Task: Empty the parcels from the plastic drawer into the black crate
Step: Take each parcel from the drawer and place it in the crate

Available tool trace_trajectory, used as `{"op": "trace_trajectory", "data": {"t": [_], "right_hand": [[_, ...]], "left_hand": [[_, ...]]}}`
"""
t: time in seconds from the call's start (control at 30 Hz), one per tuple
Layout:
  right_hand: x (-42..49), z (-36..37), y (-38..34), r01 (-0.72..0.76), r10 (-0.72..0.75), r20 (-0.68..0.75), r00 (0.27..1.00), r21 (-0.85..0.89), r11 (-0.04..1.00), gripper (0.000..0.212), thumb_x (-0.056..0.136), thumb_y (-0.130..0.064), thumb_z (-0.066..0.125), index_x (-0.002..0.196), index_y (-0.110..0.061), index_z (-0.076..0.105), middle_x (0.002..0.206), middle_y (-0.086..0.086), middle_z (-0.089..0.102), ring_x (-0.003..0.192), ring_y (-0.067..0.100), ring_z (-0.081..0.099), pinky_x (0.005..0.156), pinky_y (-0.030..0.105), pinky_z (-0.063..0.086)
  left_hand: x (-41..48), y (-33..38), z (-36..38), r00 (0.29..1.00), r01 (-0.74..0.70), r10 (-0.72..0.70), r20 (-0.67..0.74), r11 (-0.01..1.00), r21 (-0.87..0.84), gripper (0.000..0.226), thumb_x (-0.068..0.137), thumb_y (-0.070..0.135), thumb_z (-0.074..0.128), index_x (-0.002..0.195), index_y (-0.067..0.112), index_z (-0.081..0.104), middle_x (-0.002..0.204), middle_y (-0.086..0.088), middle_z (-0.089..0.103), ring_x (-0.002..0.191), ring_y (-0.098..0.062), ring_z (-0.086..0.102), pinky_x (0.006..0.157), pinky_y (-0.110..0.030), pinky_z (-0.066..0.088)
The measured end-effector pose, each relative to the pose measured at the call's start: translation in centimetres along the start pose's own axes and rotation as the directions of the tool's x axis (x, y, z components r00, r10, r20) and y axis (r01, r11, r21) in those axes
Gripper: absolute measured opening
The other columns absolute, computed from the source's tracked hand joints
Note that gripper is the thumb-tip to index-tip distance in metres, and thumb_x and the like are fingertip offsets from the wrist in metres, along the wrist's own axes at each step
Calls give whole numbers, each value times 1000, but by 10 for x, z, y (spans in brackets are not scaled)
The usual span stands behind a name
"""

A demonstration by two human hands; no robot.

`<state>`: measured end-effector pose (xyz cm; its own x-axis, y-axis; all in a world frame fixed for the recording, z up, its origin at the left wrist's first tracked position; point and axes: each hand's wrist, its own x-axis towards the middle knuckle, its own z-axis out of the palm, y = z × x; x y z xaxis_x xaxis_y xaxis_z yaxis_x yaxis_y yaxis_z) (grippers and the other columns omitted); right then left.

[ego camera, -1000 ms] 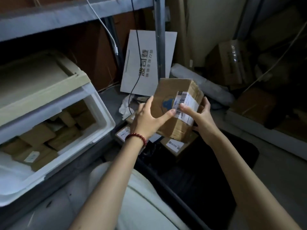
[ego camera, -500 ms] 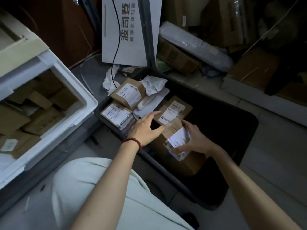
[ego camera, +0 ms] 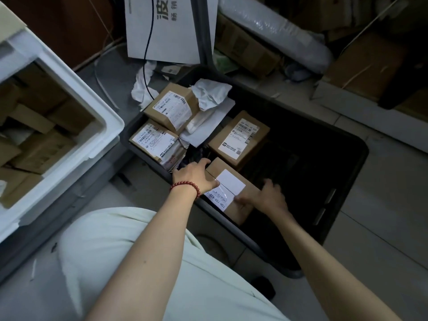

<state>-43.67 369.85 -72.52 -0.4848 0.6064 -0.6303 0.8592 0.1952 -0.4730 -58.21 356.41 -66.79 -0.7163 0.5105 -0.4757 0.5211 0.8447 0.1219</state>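
Both hands are on one cardboard parcel [ego camera: 231,185], which sits low inside the black crate [ego camera: 357,144] against its near left wall, just near of another labelled box [ego camera: 240,137]. The left hand [ego camera: 194,176] clasps the parcel's left end, fingers curled over the far edge and thumb laid across the top. The right hand [ego camera: 269,195] holds the right end, thumb pressed on the top face and fingers bent down over the side. Whether the parcel already rests on the crate floor cannot be told. The step in hand looks like setting this parcel in place. The next move would call for both hands to let go and reach left to the white plastic drawer [ego camera: 92,126]. Many brown parcels [ego camera: 41,144] lie there, so the job seems far from done.
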Motion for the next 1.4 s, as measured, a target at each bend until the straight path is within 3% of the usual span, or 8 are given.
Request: {"op": "trace_trajectory", "data": {"t": [0.13,0.37,0.47,0.73,0.8,0.9,1.1,1.4], "right_hand": [[-7,7,8,-171,129,133,983,386,906,91,64,-44,86,133,-9,40,135,12,48,114,28,55,66,33,56],[1,8,-15,75,-51,-60,997,535,842,59,73,-23,84,123,-11,55,116,9,63,102,17,61,78,33,58],[9,-5,-22,60,-70,10,997,415,908,58,74,-21,83,121,-10,52,119,10,60,103,21,61,70,30,58],[-2,-10,-13,79,-80,82,993,20,997,67,77,-46,76,128,-11,52,131,10,57,118,26,54,88,29,45],[-9,-13,-16,107,-80,151,985,-178,978,73,78,-56,70,136,-15,48,141,11,49,127,27,47,100,35,44],[-25,-14,-28,206,-213,15,977,-332,921,79,82,-61,62,146,-24,34,153,8,30,138,30,32,109,48,34],[-59,-12,-81,523,-595,-83,799,-392,757,65,89,-63,44,143,-28,39,148,-1,39,135,23,37,110,45,32],[-134,17,-195,780,-829,-25,559,-323,536,62,90,-64,45,139,-27,43,147,1,41,134,25,38,105,43,32]], "left_hand": [[4,5,5,999,6,-9,37,998,59,69,85,57,57,143,29,31,137,-7,48,123,-30,50,100,-46,36],[7,-2,5,994,114,-114,-6,991,68,60,88,56,51,139,26,42,138,-11,45,126,-30,47,106,-47,26],[6,-3,3,994,108,-108,-8,991,76,59,89,55,50,139,27,42,137,-9,47,126,-29,47,109,-50,21],[-11,-3,-8,986,64,-56,-154,997,47,49,91,52,47,132,25,50,123,-4,61,121,-26,48,102,-45,28],[-18,-7,-12,974,84,-76,-215,996,27,50,90,52,48,133,25,50,123,-4,61,122,-26,47,102,-45,28],[-32,-17,-18,952,134,-133,-277,991,-15,48,89,53,49,130,27,51,124,-3,61,122,-25,47,100,-44,29],[-67,-45,-43,886,234,-255,-386,967,-103,45,90,52,47,128,27,52,124,-3,60,122,-26,46,99,-45,31],[-156,-131,-109,673,266,-431,-602,900,-346,42,89,48,53,127,31,54,129,0,59,122,-28,48,101,-46,31]]}}
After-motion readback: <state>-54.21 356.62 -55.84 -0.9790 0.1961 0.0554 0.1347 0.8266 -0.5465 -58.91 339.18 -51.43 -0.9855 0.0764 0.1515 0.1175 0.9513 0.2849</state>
